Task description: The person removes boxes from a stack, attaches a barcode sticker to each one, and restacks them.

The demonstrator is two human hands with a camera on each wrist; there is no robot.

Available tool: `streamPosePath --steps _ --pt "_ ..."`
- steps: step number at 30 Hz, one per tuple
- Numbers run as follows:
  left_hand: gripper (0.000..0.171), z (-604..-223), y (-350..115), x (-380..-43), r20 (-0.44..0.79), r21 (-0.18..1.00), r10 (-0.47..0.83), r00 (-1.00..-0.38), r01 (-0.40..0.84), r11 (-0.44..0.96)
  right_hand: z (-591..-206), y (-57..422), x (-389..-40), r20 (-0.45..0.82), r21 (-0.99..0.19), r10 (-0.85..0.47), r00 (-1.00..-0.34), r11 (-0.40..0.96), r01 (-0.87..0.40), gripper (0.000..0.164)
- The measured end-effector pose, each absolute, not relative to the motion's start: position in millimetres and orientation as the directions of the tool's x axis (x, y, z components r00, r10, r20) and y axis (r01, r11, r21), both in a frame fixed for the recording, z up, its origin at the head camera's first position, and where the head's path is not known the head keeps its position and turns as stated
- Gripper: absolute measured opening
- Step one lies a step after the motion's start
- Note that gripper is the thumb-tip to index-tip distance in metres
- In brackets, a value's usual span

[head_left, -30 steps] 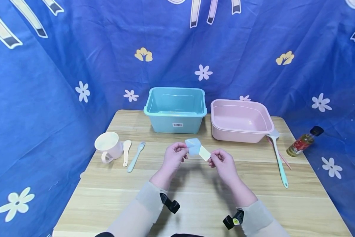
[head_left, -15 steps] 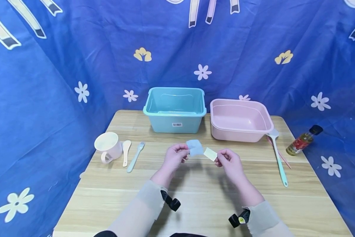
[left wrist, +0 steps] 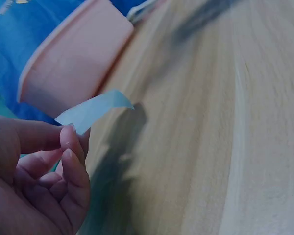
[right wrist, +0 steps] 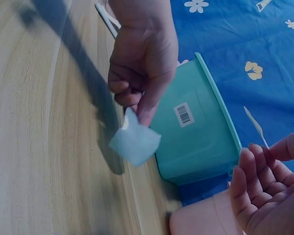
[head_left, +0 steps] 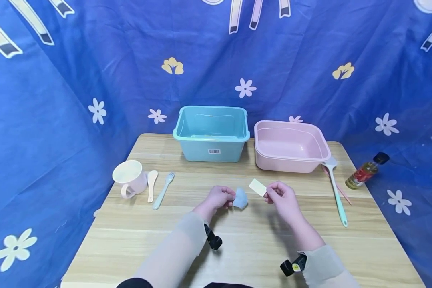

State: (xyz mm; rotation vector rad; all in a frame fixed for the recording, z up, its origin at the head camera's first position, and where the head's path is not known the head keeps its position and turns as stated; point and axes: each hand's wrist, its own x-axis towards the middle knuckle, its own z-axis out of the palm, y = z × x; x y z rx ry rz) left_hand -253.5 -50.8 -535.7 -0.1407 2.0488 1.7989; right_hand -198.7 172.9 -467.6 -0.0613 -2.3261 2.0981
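Note:
My left hand (head_left: 219, 197) pinches a thin, pale blue sheet (head_left: 240, 199) between thumb and index finger, low over the table's middle. In the left wrist view the sheet (left wrist: 95, 110) bends into a curve beyond the fingertips. To its right, my right hand (head_left: 281, 197) holds a small, pale yellow rectangular piece (head_left: 257, 187) by one corner. That piece (right wrist: 256, 126) appears nearly edge-on in the right wrist view, where the blue sheet (right wrist: 136, 143) hangs spread with creases. The two pieces are apart.
A teal bin (head_left: 212, 154) and a pink basin (head_left: 288, 165) stand at the back. On the left are a white mug (head_left: 138, 182), a spoon (head_left: 151, 186) and a fork (head_left: 163, 194). A long-handled spatula (head_left: 338, 202), a pink stick (head_left: 343, 194) and a bottle (head_left: 361, 176) lie right.
The yellow piece, overlapping the blue sheet a second ago, has come away rightward in my right hand. My left hand has moved down toward me, and the blue sheet has turned and curled.

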Motion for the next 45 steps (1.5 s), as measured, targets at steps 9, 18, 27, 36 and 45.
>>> streamPosePath --steps 9,18,27,36,45 --pt "0.012 -536 -53 -250 -0.411 0.892 0.106 -0.905 -0.376 0.25 -470 170 -198 -0.029 -0.996 0.03 -0.999 0.085 0.031 0.009" --pt "0.021 -529 -64 -246 -0.239 0.82 0.022 -0.971 -0.19 0.541 -469 169 -199 -0.043 -0.995 0.034 -0.999 0.093 0.046 0.009" --pt "0.012 -484 -31 -232 0.807 0.364 0.22 -0.547 0.756 0.545 -466 166 -202 -0.051 -0.994 0.083 -0.995 0.097 0.059 0.01" --pt "0.02 -473 -6 -219 0.822 -0.006 0.456 -0.342 0.795 0.607 -460 158 -202 -0.028 -0.995 0.14 -0.99 0.086 0.04 0.008" --pt "0.008 -476 1 -218 0.83 -0.072 0.449 -0.33 0.736 0.674 -456 149 -199 -0.017 -0.999 0.163 -0.986 0.046 0.025 0.008"
